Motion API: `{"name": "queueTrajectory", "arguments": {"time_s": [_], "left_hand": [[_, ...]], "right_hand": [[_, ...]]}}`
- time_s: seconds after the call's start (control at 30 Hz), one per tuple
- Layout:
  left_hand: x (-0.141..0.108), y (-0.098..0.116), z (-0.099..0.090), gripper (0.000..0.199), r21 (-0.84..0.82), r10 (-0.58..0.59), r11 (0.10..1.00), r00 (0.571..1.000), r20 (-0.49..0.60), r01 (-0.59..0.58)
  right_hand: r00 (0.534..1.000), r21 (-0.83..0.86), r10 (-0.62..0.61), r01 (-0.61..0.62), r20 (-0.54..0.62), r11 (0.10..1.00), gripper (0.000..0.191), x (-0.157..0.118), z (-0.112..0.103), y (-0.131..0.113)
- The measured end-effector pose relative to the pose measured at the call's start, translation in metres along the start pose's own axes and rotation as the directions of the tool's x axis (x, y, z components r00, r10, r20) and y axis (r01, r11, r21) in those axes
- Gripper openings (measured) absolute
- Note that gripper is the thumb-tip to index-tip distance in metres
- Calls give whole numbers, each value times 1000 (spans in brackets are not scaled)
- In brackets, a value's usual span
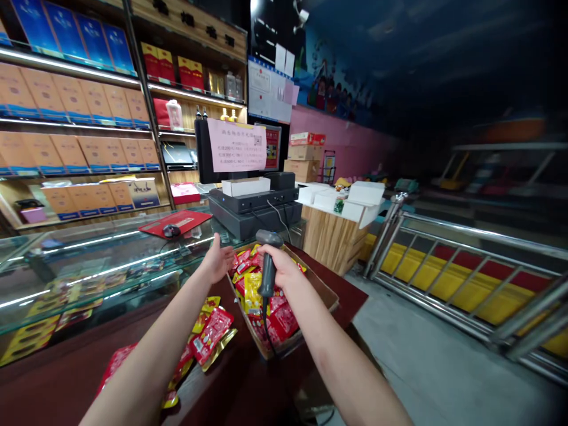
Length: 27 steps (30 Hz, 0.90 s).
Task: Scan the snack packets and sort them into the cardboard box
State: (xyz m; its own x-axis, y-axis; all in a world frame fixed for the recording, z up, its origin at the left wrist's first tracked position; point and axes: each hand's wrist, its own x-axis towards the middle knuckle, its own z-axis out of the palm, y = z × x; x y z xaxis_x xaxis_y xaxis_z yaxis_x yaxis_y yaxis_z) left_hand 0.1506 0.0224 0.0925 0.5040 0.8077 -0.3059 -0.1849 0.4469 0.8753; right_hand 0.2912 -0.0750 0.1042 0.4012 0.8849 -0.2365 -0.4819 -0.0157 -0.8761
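Observation:
My right hand (280, 266) is wrapped round a dark grey handheld scanner (267, 275), held over a cardboard box (323, 290). Red and yellow snack packets (252, 293) fill much of the box, and the scanner's cord hangs down over them. At the box's left edge, my left hand (218, 260) is raised with thumb and fingers apart, holding nothing. More red and yellow packets (212, 336) lie loose on the dark red counter (239, 384), some partly hidden beneath my left forearm.
Behind the box stand a black cash drawer (255, 216) and a monitor (204, 151) with a pink notice. A mouse (171, 230) rests on a red mat at the left, on the glass display case (110, 254). Metal railing (452, 254) stands at the right.

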Motion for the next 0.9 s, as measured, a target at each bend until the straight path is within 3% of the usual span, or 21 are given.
{"name": "queueTrajectory", "arguments": {"time_s": [0.13,0.27,0.4,0.5,0.57,0.9], "left_hand": [[-21,-6,-33,71,105,10,994,1000,21,-12],[-39,-26,-76,52,398,71,914,997,44,-83],[-53,-49,-109,29,722,120,679,990,70,-133],[-60,-61,-121,15,881,255,441,965,63,-174],[-63,-67,-123,14,929,338,330,940,51,-170],[-63,-83,-118,19,901,311,391,948,59,-185]], "right_hand": [[995,41,9,-13,96,999,14,-30,17,25],[994,17,9,-11,112,1000,21,-59,37,66],[998,-149,-46,52,44,987,19,-77,46,109],[995,-258,-91,97,36,961,16,-85,45,130],[995,-302,-101,101,17,948,16,-87,42,138],[999,-254,-38,39,6,966,22,-75,40,146]]}}
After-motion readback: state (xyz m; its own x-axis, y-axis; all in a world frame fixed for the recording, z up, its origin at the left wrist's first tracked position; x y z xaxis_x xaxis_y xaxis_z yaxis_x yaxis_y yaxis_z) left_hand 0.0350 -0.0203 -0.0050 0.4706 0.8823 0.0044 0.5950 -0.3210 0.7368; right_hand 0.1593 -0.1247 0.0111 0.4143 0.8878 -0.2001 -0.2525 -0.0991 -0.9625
